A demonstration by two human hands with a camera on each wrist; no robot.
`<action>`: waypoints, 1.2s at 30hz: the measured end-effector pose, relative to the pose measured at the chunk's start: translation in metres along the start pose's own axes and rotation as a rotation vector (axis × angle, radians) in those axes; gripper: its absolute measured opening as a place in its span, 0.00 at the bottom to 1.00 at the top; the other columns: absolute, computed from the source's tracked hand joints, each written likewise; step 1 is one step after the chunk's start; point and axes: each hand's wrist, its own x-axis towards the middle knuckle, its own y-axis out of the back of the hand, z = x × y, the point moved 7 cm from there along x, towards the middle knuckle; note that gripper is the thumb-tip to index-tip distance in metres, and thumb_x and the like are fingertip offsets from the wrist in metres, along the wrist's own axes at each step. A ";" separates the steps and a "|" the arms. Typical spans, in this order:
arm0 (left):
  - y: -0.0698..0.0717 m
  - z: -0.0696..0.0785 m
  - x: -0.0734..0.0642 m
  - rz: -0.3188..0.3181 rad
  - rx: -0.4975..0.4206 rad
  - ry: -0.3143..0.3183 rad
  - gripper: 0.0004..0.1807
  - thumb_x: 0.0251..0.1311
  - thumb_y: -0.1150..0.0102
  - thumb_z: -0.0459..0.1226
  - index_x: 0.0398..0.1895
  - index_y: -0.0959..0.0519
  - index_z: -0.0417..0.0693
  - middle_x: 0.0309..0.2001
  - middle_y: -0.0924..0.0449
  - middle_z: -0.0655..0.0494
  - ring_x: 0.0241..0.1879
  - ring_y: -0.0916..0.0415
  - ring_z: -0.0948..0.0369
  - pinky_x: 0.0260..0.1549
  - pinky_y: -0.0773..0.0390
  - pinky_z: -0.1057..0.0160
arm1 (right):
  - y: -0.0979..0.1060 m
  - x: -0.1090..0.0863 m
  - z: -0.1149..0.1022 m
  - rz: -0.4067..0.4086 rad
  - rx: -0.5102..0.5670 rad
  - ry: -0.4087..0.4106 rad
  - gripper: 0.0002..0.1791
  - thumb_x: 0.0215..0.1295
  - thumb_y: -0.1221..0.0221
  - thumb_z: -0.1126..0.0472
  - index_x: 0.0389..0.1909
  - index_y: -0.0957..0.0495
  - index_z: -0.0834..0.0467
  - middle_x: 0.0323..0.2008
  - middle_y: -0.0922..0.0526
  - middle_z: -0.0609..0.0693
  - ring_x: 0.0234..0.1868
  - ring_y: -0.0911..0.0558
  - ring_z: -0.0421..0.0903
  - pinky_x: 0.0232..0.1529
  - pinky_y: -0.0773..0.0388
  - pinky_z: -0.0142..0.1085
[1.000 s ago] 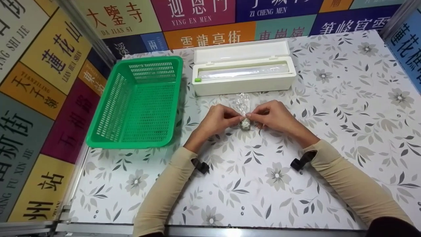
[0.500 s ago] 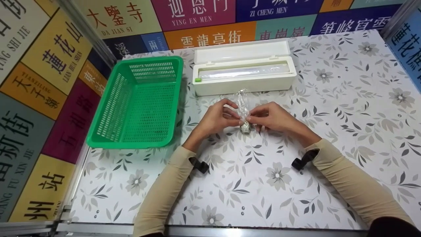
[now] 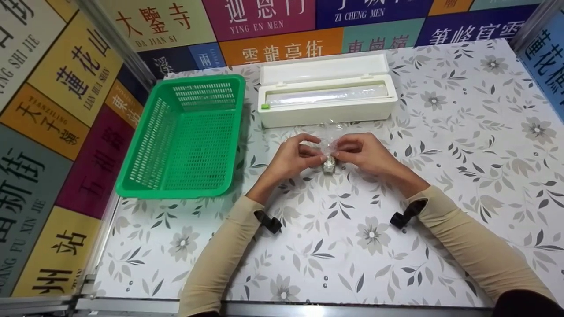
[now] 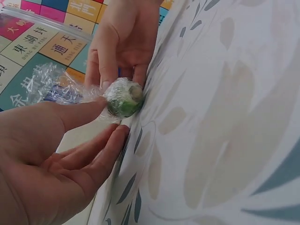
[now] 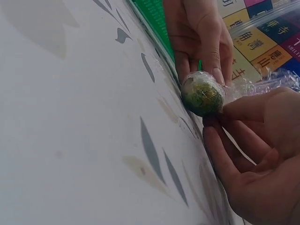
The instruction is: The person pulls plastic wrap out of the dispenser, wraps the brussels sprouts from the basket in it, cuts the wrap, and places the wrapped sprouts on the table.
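A small roundish green item, bundled in cling film, rests on the table between the two hands. What the green item is does not show through the wrap. Loose film fans out from its far end, toward the back. My left hand pinches the gathered film at the neck of the bundle from the left, thumb against it. My right hand pinches the same neck from the right, its fingertips close to the left thumb. In the right wrist view the wrapped green end faces the camera.
Behind the hands stands a white cling film dispenser, lid raised, a roll inside and a green slider at its left end. A green plastic basket sits to the left. Panels with printed signs border the flower-patterned table.
The bundle slid slightly toward the person, then back. The loose film has spread wider, and the right fingers have shifted up along it. The left fingers have spread a little from the thumb.
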 end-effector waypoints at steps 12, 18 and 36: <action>0.002 0.012 0.001 0.125 0.148 -0.120 0.08 0.65 0.23 0.35 0.44 0.09 0.43 0.41 0.05 0.50 0.42 0.06 0.60 0.42 0.11 0.68 | -0.002 -0.003 0.002 0.046 0.034 -0.069 0.20 0.70 0.26 0.53 0.59 0.13 0.55 0.54 0.07 0.50 0.56 0.09 0.38 0.55 0.15 0.26; -0.003 0.005 0.002 0.061 0.003 -0.085 0.17 0.64 0.23 0.31 0.53 0.15 0.36 0.50 0.09 0.42 0.49 0.08 0.52 0.51 0.11 0.65 | -0.002 -0.002 0.003 0.039 0.036 -0.084 0.23 0.73 0.29 0.54 0.64 0.17 0.58 0.58 0.09 0.55 0.57 0.09 0.42 0.57 0.15 0.27; -0.005 0.002 0.002 0.060 0.006 -0.050 0.25 0.56 0.18 0.30 0.56 0.17 0.34 0.48 0.09 0.40 0.48 0.09 0.52 0.50 0.11 0.65 | -0.001 -0.003 0.003 0.065 -0.053 -0.123 0.23 0.73 0.29 0.49 0.62 0.16 0.56 0.50 0.08 0.55 0.47 0.09 0.45 0.49 0.13 0.31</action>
